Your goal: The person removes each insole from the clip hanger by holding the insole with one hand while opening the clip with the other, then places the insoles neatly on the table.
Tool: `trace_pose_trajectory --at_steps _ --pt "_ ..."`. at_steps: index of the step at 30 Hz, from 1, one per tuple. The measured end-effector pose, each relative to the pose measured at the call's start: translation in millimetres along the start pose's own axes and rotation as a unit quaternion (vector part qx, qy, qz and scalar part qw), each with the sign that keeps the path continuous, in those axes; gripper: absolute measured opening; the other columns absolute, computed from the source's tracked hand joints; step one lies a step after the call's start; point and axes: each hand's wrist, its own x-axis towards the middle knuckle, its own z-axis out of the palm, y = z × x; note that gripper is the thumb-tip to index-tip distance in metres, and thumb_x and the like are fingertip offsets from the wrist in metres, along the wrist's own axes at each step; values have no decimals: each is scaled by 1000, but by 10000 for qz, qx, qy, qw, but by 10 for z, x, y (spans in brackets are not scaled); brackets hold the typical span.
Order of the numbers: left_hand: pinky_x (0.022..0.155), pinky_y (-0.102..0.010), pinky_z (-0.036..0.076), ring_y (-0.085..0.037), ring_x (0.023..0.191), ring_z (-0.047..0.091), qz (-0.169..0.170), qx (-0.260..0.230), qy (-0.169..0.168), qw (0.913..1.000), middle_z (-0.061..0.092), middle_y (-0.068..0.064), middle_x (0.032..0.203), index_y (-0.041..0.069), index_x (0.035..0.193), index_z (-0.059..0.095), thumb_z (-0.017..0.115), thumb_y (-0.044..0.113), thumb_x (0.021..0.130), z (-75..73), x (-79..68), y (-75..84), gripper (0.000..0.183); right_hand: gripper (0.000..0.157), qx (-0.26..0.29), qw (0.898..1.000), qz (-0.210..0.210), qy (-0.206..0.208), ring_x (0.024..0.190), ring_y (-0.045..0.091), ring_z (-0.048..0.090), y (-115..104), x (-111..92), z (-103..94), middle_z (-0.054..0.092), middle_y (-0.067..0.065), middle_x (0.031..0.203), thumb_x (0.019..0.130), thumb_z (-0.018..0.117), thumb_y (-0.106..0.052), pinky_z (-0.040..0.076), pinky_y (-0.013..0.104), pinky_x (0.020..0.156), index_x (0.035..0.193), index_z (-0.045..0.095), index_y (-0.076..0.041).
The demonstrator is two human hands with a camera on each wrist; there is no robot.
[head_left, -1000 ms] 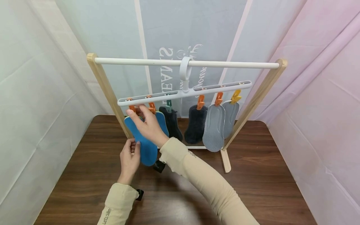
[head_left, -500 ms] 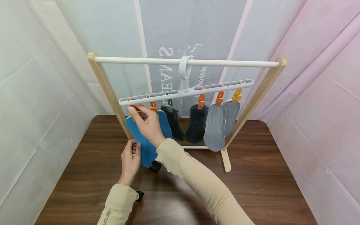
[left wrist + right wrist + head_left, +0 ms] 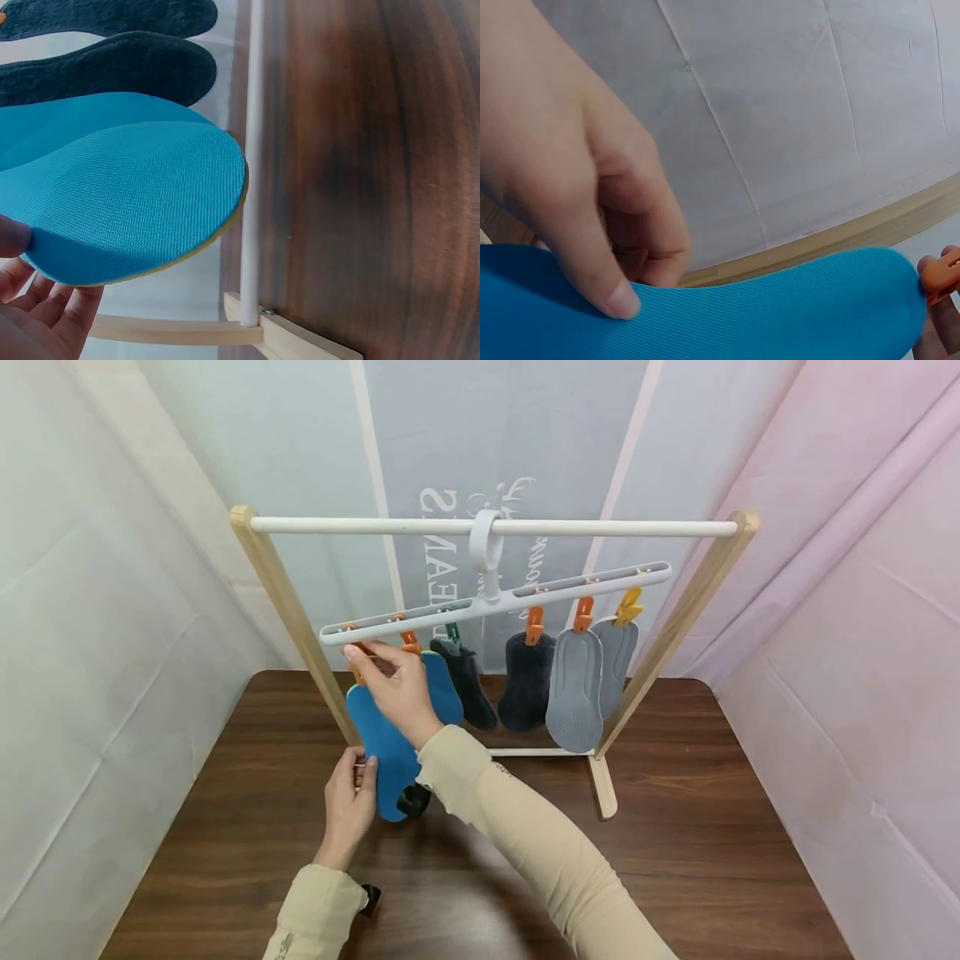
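Observation:
My left hand (image 3: 350,802) pinches the edge of a blue insole (image 3: 386,747) between thumb and fingers; its ribbed face and yellow underside show in the left wrist view. Above it, my right hand (image 3: 401,689) grips an orange clip (image 3: 943,276) at the left end of the white hanger (image 3: 427,620). The clip meets the insole's upper end; whether its jaws still bite the insole I cannot tell. Partly behind my right hand, a second blue insole (image 3: 444,687) hangs from another orange clip (image 3: 409,639).
Two dark insoles (image 3: 527,685) and two grey insoles (image 3: 575,689) hang further right from green, orange and yellow clips. The hanger hooks over a white rod (image 3: 615,528) on a wooden stand (image 3: 288,610). Beneath lies a brown wooden table (image 3: 675,860), with pale curtains around it.
The blue insole and my left hand have shifted down slightly, and more of the orange clip shows above the insole. The hanger's right end has risen a little. My right hand stays at the clip.

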Motion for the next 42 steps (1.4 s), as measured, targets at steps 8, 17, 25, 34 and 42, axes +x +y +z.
trace_pose_trajectory --at_steps 8,17,25,34,42 --pt "64 -27 39 -13 70 43 -75 53 -99 9999 52 -8 83 1 103 58 52 8 98 -27 -42 -36 10 40 -241 9987 95 -447 119 32 57 25 -4 -17 56 22 131 97 55 -7 49 20 94 135 51 4" --pt "65 -28 41 -14 72 45 -190 139 -238 9994 54 -10 86 1 105 58 50 8 99 -65 -100 -78 12 45 -466 9967 123 -650 123 26 54 2 -35 0 52 17 137 97 57 -10 45 19 99 140 46 0" --pt "65 -27 41 -16 75 48 -350 260 -411 9982 56 -11 90 0 108 58 47 11 101 -109 -224 -106 17 45 -418 9954 89 -853 127 28 50 76 -21 -10 50 19 137 98 53 -8 42 20 102 142 42 0" --pt "64 -26 41 -15 74 49 -602 319 -545 9962 56 -10 88 0 108 58 47 11 101 -129 -308 -138 17 53 -546 9924 -2 -1105 131 21 47 323 16 0 45 11 145 99 53 -14 38 19 105 149 33 -12" --pt "64 -26 39 -13 72 46 -659 398 -603 9952 55 -9 85 0 107 58 48 11 101 -110 -419 -206 16 56 -665 9892 324 -1266 134 26 45 338 -48 -28 35 9 153 100 50 -13 41 19 103 151 27 -13"
